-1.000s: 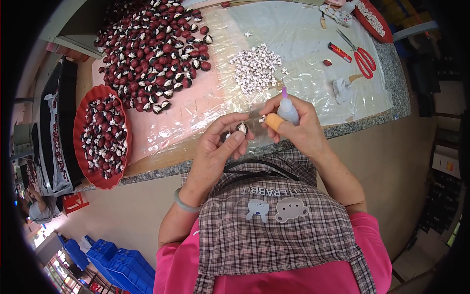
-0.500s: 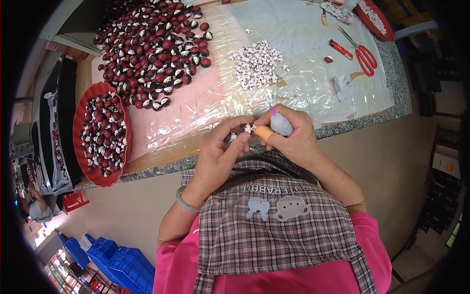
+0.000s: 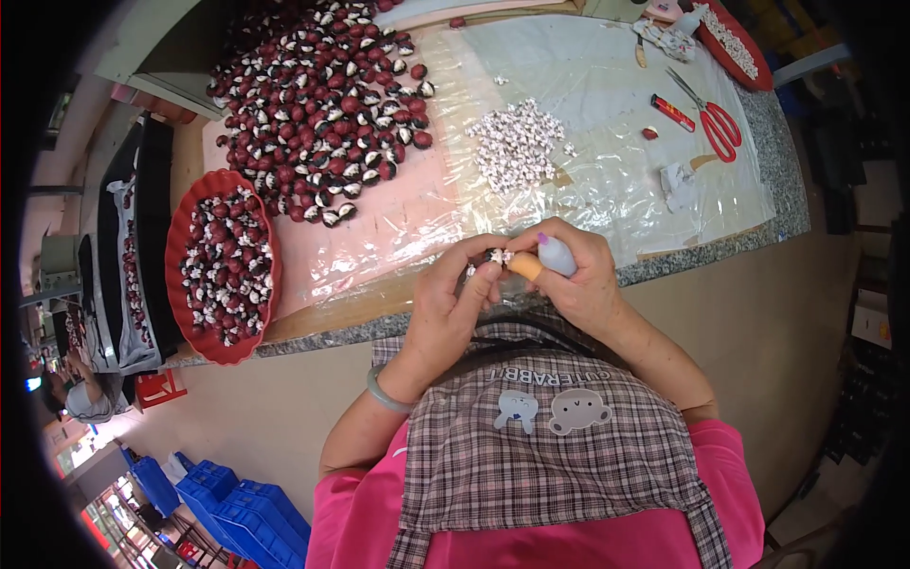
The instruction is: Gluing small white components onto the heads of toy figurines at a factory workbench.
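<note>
Partly, left fingers [image 3: 482,277] hide the small piece [image 3: 496,255].

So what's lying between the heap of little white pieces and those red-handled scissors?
From the heap to the scissors, the head view shows a stray white bit or two, a small dark red piece and a red stick-shaped item.

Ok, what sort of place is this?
Probably a hand-assembly workshop: a heap of rounded dark-red, black and white pieces on a grey stone-edged worktable, a translucent squeeze bottle with a purple tip in the right hand, and blue plastic crates at lower left.
</note>
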Demonstrator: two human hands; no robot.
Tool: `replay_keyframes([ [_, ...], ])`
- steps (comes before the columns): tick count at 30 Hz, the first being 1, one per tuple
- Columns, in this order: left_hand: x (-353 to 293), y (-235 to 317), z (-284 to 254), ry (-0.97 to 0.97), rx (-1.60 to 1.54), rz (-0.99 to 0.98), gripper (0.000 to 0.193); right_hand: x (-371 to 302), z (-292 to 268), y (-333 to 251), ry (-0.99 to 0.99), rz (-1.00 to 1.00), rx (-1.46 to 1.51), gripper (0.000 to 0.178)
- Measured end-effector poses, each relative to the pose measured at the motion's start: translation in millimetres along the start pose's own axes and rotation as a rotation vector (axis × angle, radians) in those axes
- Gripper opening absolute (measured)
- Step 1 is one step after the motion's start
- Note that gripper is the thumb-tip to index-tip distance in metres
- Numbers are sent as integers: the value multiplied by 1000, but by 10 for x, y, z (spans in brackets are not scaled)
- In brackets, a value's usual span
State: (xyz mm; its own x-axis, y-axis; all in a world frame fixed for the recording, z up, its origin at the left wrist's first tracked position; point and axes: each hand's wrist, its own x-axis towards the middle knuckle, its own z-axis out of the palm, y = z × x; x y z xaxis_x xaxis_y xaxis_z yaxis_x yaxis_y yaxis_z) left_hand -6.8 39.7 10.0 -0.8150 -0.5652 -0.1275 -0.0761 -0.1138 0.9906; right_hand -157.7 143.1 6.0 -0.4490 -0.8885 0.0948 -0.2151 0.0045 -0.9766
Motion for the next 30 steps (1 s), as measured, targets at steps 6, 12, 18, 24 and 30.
replay_keyframes([
  [6,63,69,-348,6,-1042,-162,19,5,-173,-191,71,202,253,20],
  [12,302,215,-849,304,-324,19,14,-22,-258,-127,96,248,203,15],
  [18,687,397,-743,292,1018,525,14,-92,-477,60,210,-58,-205,17],
  [24,594,307,-804,170,1202,467,10,-177,-384,337,318,-198,-195,18],
  [30,502,297,-706,191,1380,633,17,-277,-361,289,460,-280,-79,22],
])
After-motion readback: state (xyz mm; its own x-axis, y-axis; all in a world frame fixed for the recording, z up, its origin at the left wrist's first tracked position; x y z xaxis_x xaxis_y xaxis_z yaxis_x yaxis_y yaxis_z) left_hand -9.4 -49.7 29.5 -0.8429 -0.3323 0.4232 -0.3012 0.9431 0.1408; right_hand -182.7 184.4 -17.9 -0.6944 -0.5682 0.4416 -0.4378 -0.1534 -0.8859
